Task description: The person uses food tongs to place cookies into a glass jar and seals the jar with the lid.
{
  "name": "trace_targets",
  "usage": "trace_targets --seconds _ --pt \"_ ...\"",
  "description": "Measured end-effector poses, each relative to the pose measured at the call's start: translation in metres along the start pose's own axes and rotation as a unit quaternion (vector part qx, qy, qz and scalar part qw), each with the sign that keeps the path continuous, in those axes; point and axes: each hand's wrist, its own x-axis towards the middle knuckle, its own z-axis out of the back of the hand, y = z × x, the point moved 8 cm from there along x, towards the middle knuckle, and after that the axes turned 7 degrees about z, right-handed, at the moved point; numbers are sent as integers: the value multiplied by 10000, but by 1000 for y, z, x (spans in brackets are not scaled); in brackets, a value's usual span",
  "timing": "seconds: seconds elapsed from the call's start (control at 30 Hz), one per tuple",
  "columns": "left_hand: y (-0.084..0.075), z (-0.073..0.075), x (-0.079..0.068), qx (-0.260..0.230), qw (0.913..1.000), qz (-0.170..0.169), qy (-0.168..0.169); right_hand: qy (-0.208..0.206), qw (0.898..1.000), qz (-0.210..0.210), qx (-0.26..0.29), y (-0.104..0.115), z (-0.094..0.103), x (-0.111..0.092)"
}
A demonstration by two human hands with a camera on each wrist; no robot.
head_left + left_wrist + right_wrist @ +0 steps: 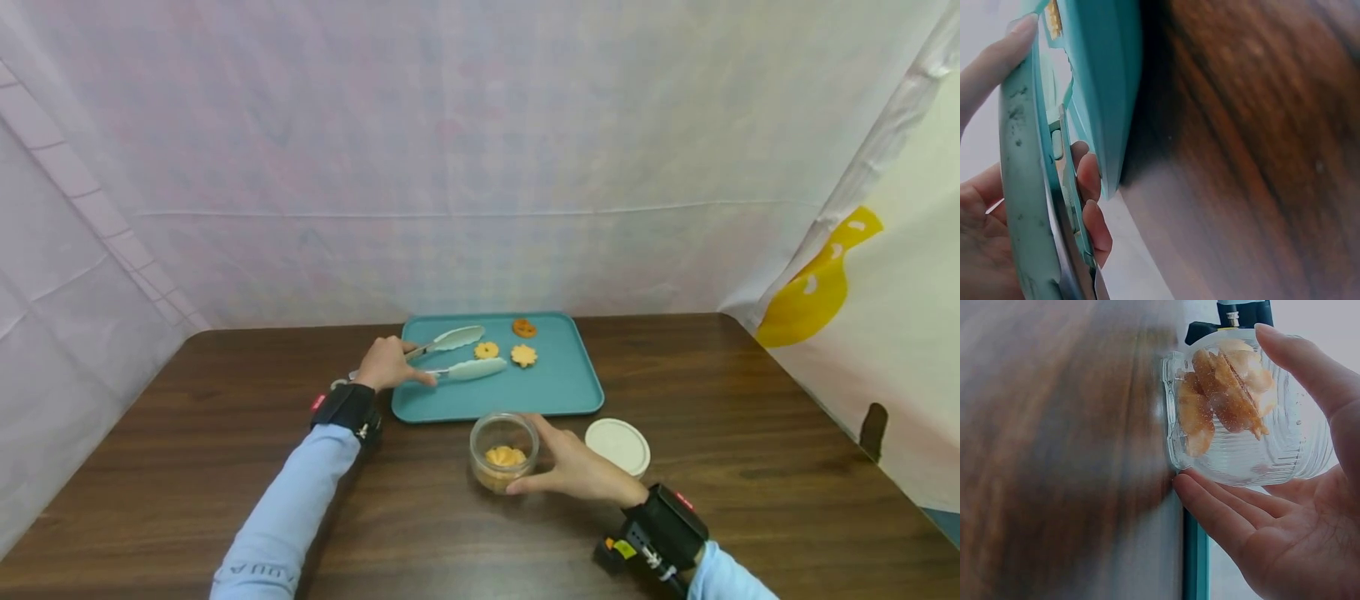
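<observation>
Squeeze the tongs [474,369] too hard and the ring-shaped cookie [486,351] between their parted tips could crack; a slack right hand [581,469] might let the glass jar [484,478] slide; your left hand [386,364] grips the tongs, whose tips reach over the tray [562,387] to its right, where that cookie lies; your right hand, well apart from the left, holds the jar, with cookies [506,456] inside, on its left; the white lid [618,445] lies just beside that hand's back.
</observation>
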Motion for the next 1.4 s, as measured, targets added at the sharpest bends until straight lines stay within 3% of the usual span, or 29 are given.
trace_targets --seconds 0.27,0.83,1.4 --pt "-2 -1 1 -98 9999 24 18 -47 9999 1 -110 0 2 1" --pt "0 0 0 -40 9992 215 -336 -54 10000 65 -3 -2 -1 1" --pt "8 3 -6 -214 9988 124 -415 -24 9999 35 152 -4 -4 2"
